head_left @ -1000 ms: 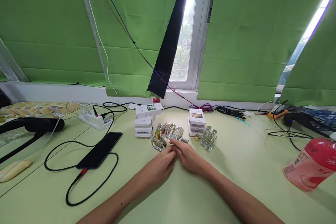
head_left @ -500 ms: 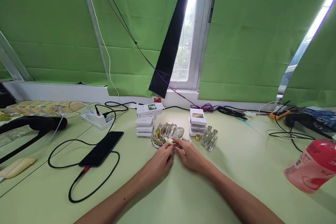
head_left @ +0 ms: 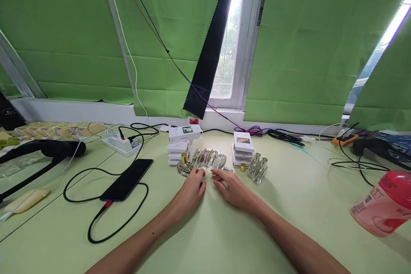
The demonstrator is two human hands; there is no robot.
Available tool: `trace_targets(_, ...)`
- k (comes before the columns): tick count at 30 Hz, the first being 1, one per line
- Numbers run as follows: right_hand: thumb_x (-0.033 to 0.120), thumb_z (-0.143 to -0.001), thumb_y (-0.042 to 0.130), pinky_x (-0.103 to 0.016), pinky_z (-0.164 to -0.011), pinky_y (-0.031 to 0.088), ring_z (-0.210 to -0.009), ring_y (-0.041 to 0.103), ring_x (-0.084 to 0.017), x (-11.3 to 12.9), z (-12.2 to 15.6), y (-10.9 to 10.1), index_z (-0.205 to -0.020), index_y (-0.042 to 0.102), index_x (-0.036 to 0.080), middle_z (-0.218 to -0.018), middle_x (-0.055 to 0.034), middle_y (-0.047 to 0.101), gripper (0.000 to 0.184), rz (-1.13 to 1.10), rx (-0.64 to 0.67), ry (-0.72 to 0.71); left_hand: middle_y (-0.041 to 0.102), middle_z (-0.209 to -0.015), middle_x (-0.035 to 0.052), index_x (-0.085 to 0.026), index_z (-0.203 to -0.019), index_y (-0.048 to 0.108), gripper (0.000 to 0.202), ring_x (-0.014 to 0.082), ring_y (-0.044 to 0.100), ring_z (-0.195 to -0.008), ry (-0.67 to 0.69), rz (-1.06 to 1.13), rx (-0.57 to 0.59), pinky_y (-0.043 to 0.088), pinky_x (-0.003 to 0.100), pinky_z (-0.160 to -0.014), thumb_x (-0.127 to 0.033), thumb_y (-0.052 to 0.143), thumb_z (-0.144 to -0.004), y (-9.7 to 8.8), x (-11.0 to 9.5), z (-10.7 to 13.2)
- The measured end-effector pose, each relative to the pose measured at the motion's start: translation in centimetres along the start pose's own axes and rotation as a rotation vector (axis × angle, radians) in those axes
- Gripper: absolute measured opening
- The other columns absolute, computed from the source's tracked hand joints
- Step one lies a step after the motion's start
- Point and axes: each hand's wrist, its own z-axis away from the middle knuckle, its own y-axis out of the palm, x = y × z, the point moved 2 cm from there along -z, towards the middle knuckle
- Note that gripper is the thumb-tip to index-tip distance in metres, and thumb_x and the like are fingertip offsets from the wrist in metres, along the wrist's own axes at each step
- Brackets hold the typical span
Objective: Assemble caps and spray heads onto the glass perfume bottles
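My left hand (head_left: 192,187) lies palm down on the pale green table (head_left: 224,231), fingers loosely stretched. Its fingertips touch a lying glass perfume bottle with a gold cap (head_left: 184,166). My right hand (head_left: 233,187) rests beside it, apart from it, fingers spread and empty. Its fingertips are close to a small silver tube (head_left: 226,169). Just beyond both hands stands a row of several glass bottles (head_left: 209,158). White boxes are stacked to the left (head_left: 177,153) and right (head_left: 243,147) of that row.
Two more glass bottles (head_left: 258,167) and a loose gold cap (head_left: 242,167) sit right of the stacks. A black phone (head_left: 126,178) on a cable and a power strip (head_left: 119,143) lie to the left. A pink bottle (head_left: 382,203) lies at far right, with cables behind.
My hands were pinched together over something small by the bottles; now they have parted. The gold-capped bottle has shifted left and slightly away, with my left fingertips against it.
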Motion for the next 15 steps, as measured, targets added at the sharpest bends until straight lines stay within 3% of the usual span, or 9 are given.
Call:
trace_targets(9, 0.020, -0.098, 0.051, -0.037, -0.091, 0.056, -0.098, 0.072, -0.021, -0.1, 0.0, -0.4, -0.127, 0.064, 0.019, -0.115, -0.0109, 0.073, 0.032, 0.010, -0.052, -0.010, 0.051, -0.105, 0.0087, -0.020, -0.100, 0.051, 0.014, 0.0225, 0.061, -0.087, -0.061, -0.087, -0.122, 0.051, 0.036, -0.079, -0.017, 0.041, -0.092, -0.6, 1.5, -0.5)
trace_targets(15, 0.021, -0.098, 0.048, -0.032, -0.073, 0.057, -0.073, 0.070, -0.017, -0.1, -0.5, -1.2, -0.109, 0.067, 0.020, -0.098, -0.0077, 0.074, 0.022, -0.013, -0.295, -0.129, 0.051, -0.103, 0.0081, -0.020, -0.101, 0.051, 0.014, 0.0237, 0.059, -0.089, 0.017, -0.155, -0.132, 0.050, 0.036, -0.080, -0.015, 0.040, -0.093, 0.0, 2.0, -1.1)
